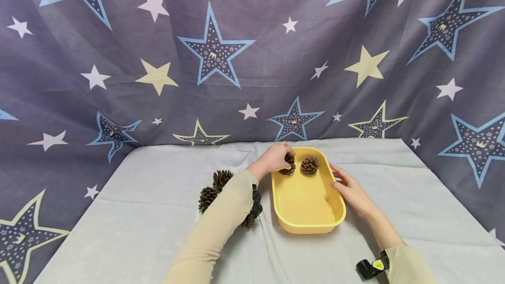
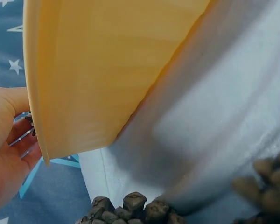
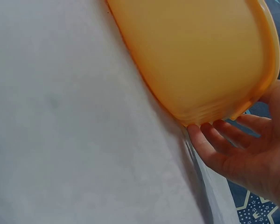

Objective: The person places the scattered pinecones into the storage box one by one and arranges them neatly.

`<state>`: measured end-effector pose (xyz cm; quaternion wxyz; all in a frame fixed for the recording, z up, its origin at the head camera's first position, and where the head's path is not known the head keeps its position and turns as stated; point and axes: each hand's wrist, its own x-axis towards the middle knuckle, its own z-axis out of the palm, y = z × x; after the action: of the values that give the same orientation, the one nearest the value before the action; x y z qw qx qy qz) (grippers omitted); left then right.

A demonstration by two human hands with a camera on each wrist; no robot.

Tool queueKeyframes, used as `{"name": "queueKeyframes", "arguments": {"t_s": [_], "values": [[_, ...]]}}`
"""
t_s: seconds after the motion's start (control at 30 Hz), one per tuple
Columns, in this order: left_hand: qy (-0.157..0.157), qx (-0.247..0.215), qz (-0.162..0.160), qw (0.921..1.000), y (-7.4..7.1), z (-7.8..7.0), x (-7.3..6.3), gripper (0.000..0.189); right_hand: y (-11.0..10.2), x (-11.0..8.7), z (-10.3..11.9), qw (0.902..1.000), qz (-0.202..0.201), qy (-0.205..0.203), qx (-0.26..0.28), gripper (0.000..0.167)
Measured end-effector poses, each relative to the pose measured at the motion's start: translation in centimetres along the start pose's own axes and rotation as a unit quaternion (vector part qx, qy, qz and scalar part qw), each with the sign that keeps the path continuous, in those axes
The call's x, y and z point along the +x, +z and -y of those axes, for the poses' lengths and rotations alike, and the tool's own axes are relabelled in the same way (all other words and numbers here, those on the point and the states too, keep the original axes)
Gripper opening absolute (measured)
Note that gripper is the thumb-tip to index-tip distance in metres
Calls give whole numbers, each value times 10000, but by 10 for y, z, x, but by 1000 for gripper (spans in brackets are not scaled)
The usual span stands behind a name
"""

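Note:
A yellow plastic bin stands on the cloth-covered table. Over its far left corner, my left hand grips a brown pine cone between thumb and fingers, partly hidden by them. Beside it in the bin lies a second pine cone. My right hand holds the bin's right side, thumb at the rim and fingers against the outer wall, as the right wrist view also shows on the bin. Left of the bin are more pine cones, partly covered by the left forearm.
A pale grey cloth covers the table. Behind it hangs a dark curtain with stars. Blurred pine cones show low in the left wrist view. Each wrist wears a black camera strap.

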<state>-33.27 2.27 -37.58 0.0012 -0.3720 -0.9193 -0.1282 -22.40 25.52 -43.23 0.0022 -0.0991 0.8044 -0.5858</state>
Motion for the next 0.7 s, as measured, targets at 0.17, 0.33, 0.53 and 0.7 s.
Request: {"name": "queueKeyframes", "arguments": {"t_s": [0.17, 0.33, 0.53, 0.7], "values": [[-8, -26, 12, 10000, -2, 1, -1, 40, -1, 1, -1, 10000, 2, 21, -40, 59], [-148, -137, 33, 9998, -4, 3, -1, 40, -1, 0, -1, 9999, -37, 62, -134, 59], [-220, -146, 77, 9996, -8, 2, -4, 40, 0, 0, 0, 9999, -10, 15, -102, 59], [-308, -299, -29, 9991, -18, -1, -9, 39, -1, -1, 1, 10000, 13, 15, -65, 59]]}}
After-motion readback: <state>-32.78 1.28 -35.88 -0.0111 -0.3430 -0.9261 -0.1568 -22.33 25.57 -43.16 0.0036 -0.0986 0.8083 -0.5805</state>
